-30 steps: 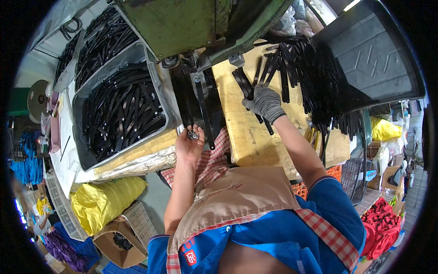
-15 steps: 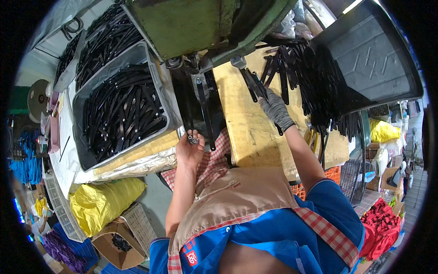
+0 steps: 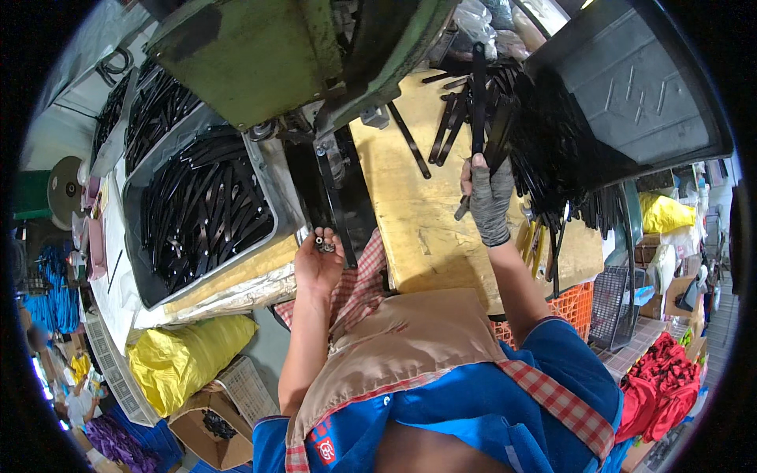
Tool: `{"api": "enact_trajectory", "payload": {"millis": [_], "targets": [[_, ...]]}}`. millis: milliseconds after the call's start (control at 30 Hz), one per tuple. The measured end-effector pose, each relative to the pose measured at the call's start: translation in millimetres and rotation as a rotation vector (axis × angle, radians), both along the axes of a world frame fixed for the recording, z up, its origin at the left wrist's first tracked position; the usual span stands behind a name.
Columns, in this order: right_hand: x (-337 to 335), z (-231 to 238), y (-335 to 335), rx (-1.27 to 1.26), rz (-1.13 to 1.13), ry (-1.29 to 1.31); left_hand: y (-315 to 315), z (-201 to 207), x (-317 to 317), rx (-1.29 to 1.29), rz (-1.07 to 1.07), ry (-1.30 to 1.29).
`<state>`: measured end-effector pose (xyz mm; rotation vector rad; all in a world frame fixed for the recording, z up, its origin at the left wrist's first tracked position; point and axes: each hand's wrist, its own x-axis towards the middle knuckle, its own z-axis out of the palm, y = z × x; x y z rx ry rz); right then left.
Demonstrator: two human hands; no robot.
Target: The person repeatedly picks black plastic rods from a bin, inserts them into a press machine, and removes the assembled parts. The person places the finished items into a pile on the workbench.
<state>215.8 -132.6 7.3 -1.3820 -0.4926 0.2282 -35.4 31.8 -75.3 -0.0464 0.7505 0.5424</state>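
Note:
My left hand (image 3: 317,268) is bare, palm up, its fingers curled round a few small round metal pieces (image 3: 324,245). Just beside its fingertips, a long black strip (image 3: 334,206) slants down from the head of a green machine (image 3: 244,67). My right hand (image 3: 490,203), in a grey glove with bare fingertips, is closed on another flat black strip (image 3: 479,98) that points away from me. The strip's lower end shows below the fingers. Around that hand, loose black strips (image 3: 449,126) lie on the yellowish worktop (image 3: 418,236).
A grey bin (image 3: 142,264) full of black strips stands left of the machine. On the right, a dark tipped bin (image 3: 639,102) has a heap of strips (image 3: 552,142) at its mouth. Yellow-handled tools (image 3: 536,240) lie near my right forearm. A yellow sack (image 3: 189,355) sits lower left.
My right hand has turned upright and shifted slightly right, raising a strip off the worktop. My left hand has stayed near the machine. The whole view has swung slightly.

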Motion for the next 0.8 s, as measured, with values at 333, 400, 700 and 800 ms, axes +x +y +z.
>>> {"api": "enact_trajectory", "payload": {"millis": [333, 400, 700, 800], "targets": [[15, -87, -5, -0.311, -0.003, 0.032, -7, 19, 15, -0.051, -0.016, 0.042], [18, -67, -13, -0.366, 0.085, -0.018, -7, 26, 15, -0.023, 0.010, 0.080], [26, 34, -80, -0.789, 0.582, -0.700, -15, 101, 20, 0.715, -0.255, 0.292], [6, 56, -72, -0.907, 0.752, -0.549, -16, 120, 38, 1.254, -0.542, 0.398]]}}
